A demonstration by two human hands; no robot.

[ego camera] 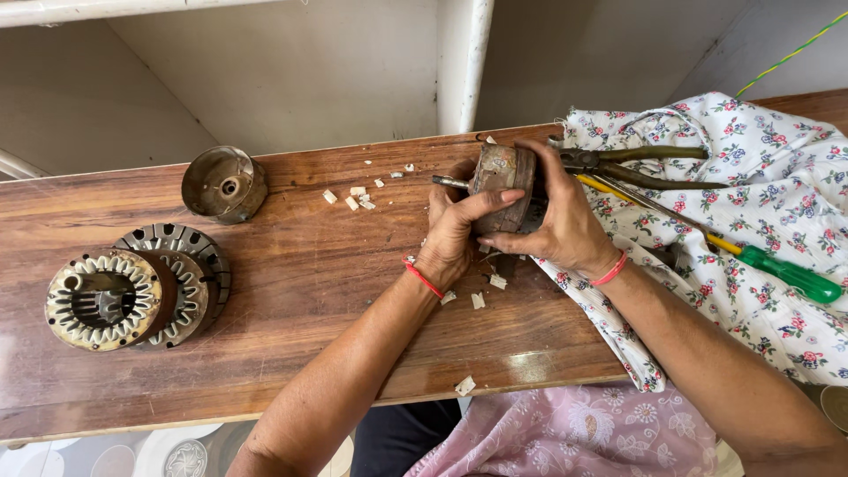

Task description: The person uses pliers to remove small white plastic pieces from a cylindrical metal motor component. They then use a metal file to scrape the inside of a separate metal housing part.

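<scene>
Wooden bench point(291, 265) glossy, worn. Motor core point(502, 187) dull rusty metal. Left stators point(132, 296), cup point(223, 183): tarnished metal. Right: floral cloth point(760, 177), matt; screwdriver point(791, 276) glossy green plastic handle.

white cloth point(760, 177) with pink-red floral print, green-handled screwdriver point(791, 276) with yellow shaft, brown wood-grain bench point(309, 265)

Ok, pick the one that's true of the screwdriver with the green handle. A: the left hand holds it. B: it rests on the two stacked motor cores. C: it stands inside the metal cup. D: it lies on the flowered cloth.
D: the green-handled screwdriver lies on the flowered cloth, right of both hands, untouched.
</scene>
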